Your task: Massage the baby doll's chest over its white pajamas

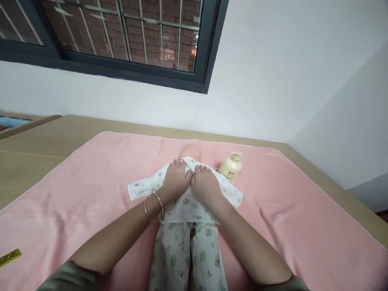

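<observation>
We see white walls (pixel 273 81) meeting in a corner, a dark-framed barred window (pixel 127 36) facing brick, and a wooden table (pixel 36 145) under what looks like a pink towel (pixel 75 194).

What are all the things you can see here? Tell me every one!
doll: one, pale bald head, lying on the pink towel, head toward the wall
doll's clothes: one set, white with small green prints, on the doll
pink towel: one, pink, spread over the table
bottle: one, cream with a pump top, on the towel just right of the doll's head
table: one, light wood, under the towel
yellow strip: one, yellow with dark marks, at the towel's left edge
window: one, dark frame with bars, brick wall behind it
bangles: two, silver, on the left wrist
left hand: one, flat on the doll's chest
right hand: one, flat on the doll's chest beside the left
</observation>
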Tool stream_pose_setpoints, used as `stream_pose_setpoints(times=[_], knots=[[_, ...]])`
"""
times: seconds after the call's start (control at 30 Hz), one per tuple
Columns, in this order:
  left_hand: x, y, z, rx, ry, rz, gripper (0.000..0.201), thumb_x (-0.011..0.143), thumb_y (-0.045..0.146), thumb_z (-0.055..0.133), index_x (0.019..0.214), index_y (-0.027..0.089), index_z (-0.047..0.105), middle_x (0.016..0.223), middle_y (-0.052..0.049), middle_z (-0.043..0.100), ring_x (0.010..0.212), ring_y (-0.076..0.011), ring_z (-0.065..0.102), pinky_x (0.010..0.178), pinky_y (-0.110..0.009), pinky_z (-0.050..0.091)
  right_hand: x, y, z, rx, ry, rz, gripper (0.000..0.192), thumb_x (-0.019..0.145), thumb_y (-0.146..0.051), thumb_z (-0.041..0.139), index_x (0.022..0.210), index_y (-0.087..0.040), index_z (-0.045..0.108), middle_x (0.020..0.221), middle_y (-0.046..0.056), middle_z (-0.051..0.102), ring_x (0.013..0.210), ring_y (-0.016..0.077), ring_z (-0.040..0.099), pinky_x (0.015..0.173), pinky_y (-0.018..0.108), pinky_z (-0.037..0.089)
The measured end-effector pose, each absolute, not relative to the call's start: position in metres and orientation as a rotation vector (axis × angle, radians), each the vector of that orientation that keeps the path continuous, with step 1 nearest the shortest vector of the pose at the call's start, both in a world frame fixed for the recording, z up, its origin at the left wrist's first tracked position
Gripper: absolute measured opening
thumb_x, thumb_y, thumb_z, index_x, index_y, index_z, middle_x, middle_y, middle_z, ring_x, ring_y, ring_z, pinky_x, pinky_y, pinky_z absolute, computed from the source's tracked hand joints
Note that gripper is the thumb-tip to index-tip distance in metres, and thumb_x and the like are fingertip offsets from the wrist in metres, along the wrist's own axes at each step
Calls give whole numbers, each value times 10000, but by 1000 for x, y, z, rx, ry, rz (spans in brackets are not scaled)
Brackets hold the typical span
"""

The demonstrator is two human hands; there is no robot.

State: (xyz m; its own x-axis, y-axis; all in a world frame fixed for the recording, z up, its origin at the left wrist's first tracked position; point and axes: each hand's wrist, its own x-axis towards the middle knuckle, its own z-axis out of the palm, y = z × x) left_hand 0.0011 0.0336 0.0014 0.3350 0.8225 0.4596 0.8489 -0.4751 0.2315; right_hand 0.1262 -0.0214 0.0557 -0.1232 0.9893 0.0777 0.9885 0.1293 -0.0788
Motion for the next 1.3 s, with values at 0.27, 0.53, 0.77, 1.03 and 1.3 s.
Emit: stream_pose_setpoints(times=[0.27,0.53,0.77,1.03,1.3], knots=[[3,34,-3,-2511,-1688,-983,419,967,333,431,1265,98,607,1345,-206,642,1299,-345,560,1117,-519,430,139,-4,49,-1972,-2143,168,543,1062,-325,290,1495,-46,463,1561,189,476,1481,277,404,1227,396,277],[7,28,-10,-2452,-1751,-1114,465,959,310,458,1358,94,559,1542,-212,485,1468,-354,413,1199,-541,349,150,9,40,-1947,-2089,282,612,1046,-398,326,1523,-25,417,1637,223,334,1552,328,248,1262,461,190],[7,24,-9,-2490,-1665,-1039,448,996,302,380,1361,122,566,1422,-168,619,1392,-336,506,1172,-548,376,153,12,37,-1915,-2078,306,629,1033,-403,339,1551,-48,376,1637,201,348,1548,303,260,1266,453,169],[10,5,-6,-2512,-1566,-992,474,983,303,415,1387,88,537,1469,-209,567,1423,-363,460,1152,-558,385,161,17,39,-1902,-2087,351,620,1009,-363,371,1546,-54,387,1635,191,355,1543,284,279,1258,429,201],[-10,40,5,-2673,-1716,-974,363,1001,314,356,1189,146,618,1350,-155,654,1269,-295,590,1098,-488,449,129,-20,58,-1904,-2145,389,571,1009,-260,358,1556,-100,405,1648,164,341,1542,278,293,1240,408,257]])
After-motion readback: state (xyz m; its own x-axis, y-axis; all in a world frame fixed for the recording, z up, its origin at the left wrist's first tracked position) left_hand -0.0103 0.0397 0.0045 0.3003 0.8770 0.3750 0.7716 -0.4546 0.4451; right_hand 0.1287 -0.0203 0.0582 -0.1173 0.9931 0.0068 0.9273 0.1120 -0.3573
